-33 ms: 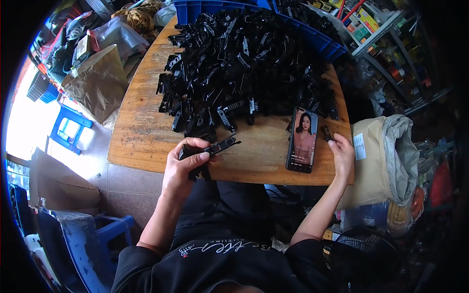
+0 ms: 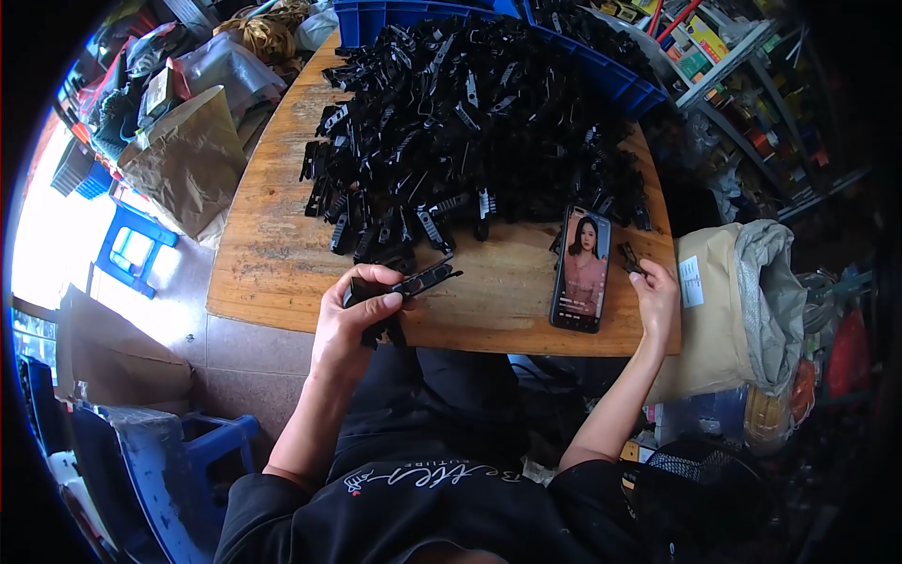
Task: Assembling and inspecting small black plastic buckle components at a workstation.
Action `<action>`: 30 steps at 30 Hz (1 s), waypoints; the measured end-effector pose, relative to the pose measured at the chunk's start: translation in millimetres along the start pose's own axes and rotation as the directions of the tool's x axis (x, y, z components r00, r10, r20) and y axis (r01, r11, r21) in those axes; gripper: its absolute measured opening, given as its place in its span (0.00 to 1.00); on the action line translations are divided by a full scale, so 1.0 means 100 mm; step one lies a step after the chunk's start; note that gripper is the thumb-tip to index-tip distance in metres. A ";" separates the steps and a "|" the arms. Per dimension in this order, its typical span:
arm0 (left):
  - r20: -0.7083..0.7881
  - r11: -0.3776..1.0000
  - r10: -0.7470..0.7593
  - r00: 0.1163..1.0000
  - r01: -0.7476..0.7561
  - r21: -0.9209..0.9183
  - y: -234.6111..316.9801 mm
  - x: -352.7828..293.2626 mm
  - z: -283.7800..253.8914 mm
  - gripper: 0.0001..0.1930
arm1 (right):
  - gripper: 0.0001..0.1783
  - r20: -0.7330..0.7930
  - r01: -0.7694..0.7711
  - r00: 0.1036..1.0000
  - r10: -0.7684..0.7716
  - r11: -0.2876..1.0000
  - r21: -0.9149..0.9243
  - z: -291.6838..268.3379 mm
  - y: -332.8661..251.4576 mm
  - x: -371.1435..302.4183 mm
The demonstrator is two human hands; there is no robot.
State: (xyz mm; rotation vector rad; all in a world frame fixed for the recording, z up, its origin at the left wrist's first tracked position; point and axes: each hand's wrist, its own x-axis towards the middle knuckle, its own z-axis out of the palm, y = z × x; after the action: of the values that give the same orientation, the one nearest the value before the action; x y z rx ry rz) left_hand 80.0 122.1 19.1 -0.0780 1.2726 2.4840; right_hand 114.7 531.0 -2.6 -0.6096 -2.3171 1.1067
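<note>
Fingers (image 2: 381, 274) of the left hand (image 2: 344, 318) are closed on the left part (image 2: 430, 279), a slim black piece pinched under the thumb (image 2: 383, 308). Position: left of the phone (image 2: 583, 273), well apart from it. Its far end points toward the phone. Black material (image 2: 385, 331) also shows below the palm; whether it belongs to the same piece, cannot tell. Gripping at one end presumably leaves the upper face uncovered and in sight.

Right hand (image 2: 659, 293), right of the phone: fingers curled, little gap between them. Their tips meet the right part (image 2: 629, 252), a smaller dark piece near the phone's side. Pinched or merely touched: cannot tell.

Phone lies on the table (image 2: 268, 254), lit screen up and its lower edge toward the person, likely so that it can be watched while both hands are occupied. Beyond and left of the phone: pile (image 2: 470, 132) of black pieces, probably heaped there for easy reach. Farther beyond the phone: blue bin (image 2: 606, 73). Right of the phone, past the table edge: sack (image 2: 719, 305).

Compared with the earlier frame: right hand sits marginally closer to the phone. Left hand, left part, phone and pile show no clear change.
</note>
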 end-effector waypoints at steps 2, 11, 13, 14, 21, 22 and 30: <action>-0.009 1.000 0.018 1.000 -0.018 -0.001 0.00 0.00 0.00 0.11 | 0.13 0.012 0.145 0.989 -0.148 0.945 -0.295 0.00 0.01 0.01; 0.001 0.999 0.050 0.999 -0.050 0.021 0.00 0.00 -0.03 0.11 | 0.08 0.032 0.019 0.999 -0.015 0.992 -0.128 -0.08 -0.04 -0.01; 0.010 0.997 0.074 0.997 -0.074 0.031 0.01 -0.02 -0.03 0.11 | 0.07 0.053 0.007 0.999 -0.006 1.000 -0.013 -0.06 -0.15 -0.05; -0.003 0.996 0.079 0.997 -0.079 0.032 -0.01 -0.01 -0.03 0.11 | 0.07 0.075 0.024 0.997 -0.031 0.996 0.086 0.00 -0.30 -0.10; -0.089 0.970 0.122 0.989 -0.100 0.222 -0.04 -0.03 0.03 0.10 | 0.07 0.254 0.459 0.814 -0.523 0.846 0.271 0.67 -1.39 -0.77; -0.103 0.967 0.122 0.987 -0.095 0.238 -0.04 -0.04 0.01 0.12 | 0.08 0.258 0.510 0.772 -0.580 0.809 0.294 0.78 -1.51 -0.86; -0.134 0.938 0.150 0.980 -0.098 0.333 0.03 -0.11 0.00 0.12 | 0.08 0.340 0.294 0.822 -0.456 0.852 0.433 1.16 -1.81 -1.14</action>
State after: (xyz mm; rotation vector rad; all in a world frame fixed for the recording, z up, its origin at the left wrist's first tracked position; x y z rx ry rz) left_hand 89.1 117.5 23.6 -0.1161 1.7898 2.3708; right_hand 100.4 294.6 51.6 0.2734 -2.3369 1.5265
